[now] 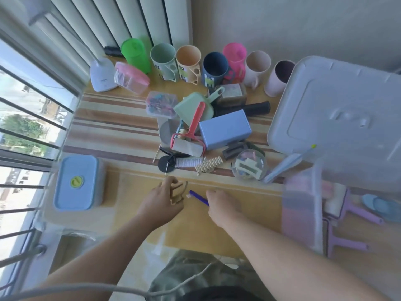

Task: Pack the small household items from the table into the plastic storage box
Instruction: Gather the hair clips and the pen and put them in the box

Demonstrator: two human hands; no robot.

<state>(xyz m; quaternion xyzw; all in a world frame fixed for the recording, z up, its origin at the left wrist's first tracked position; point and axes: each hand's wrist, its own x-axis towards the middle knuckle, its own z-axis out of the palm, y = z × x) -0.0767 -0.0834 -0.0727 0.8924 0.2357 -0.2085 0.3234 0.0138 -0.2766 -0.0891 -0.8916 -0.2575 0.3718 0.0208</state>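
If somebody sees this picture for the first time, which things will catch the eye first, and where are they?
First comes the row of coloured cups along the back of the table, against the wall. Below it lies a jumbled pile of small items around a blue box at the centre. Nearest the camera, the left hand holds a beige clip and the right hand a purple toothbrush, beside the clear storage box on the right.
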